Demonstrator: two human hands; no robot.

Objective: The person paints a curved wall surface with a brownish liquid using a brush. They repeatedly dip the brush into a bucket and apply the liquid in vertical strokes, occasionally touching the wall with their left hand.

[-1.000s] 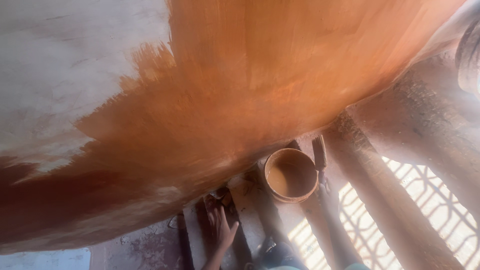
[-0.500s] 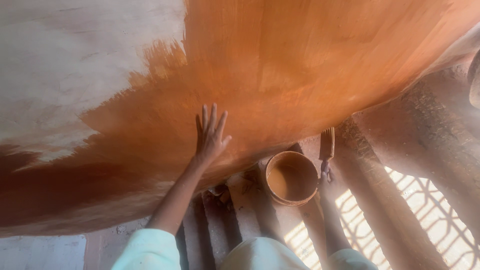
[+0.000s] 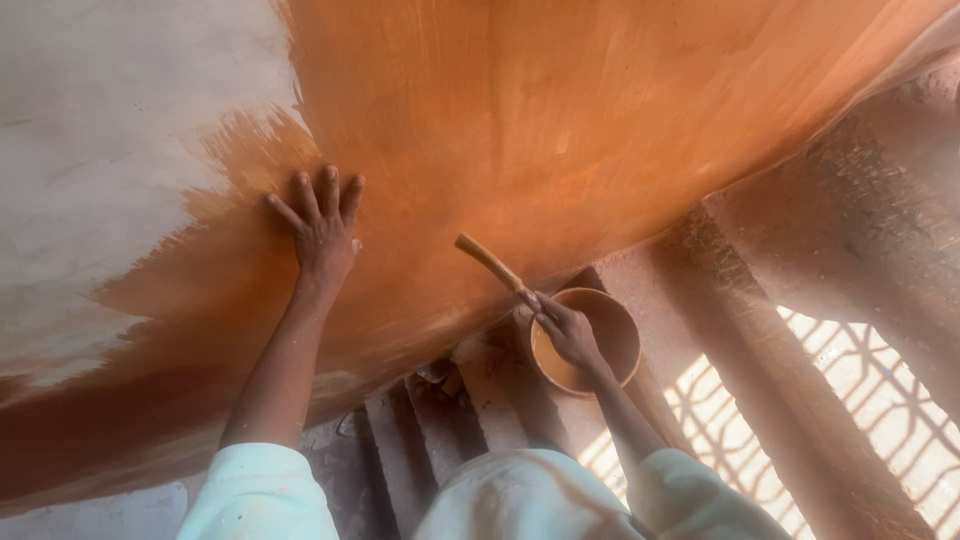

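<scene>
**Left palm on the orange wall, right hand gripping a handle over the bucket**

Your left hand (image 3: 325, 232) lies flat against the wall (image 3: 560, 120), fingers straight and slightly spread, holding nothing. It presses on the orange-coated part of the wall, just right of the ragged edge where the orange coat meets the bare pale plaster (image 3: 110, 130). Your left forearm runs down from that hand toward the camera, ending in a pale sleeve (image 3: 260, 495).

Your right hand (image 3: 567, 332) sits below and to the right of the left hand, away from the wall surface and directly over the bucket (image 3: 622, 335). Its fingers are curled closed around a wooden handle (image 3: 490, 262), which rises up and to the left from your fist toward the wall. The working end of that tool is hidden behind your hand and inside the bucket, so you cannot tell what kind of head it carries.

The bucket is round, stands at the foot of the wall, and holds a tan-orange liquid that matches the wall coat. Your hand covers part of its rim on the near left side.

Beneath the wall, left of the bucket, rough grey steps (image 3: 420, 440) lead down. To the right of the bucket, patterned sunlight (image 3: 880, 420) falls in lattice shapes across the floor, well apart from the wall coat.
</scene>
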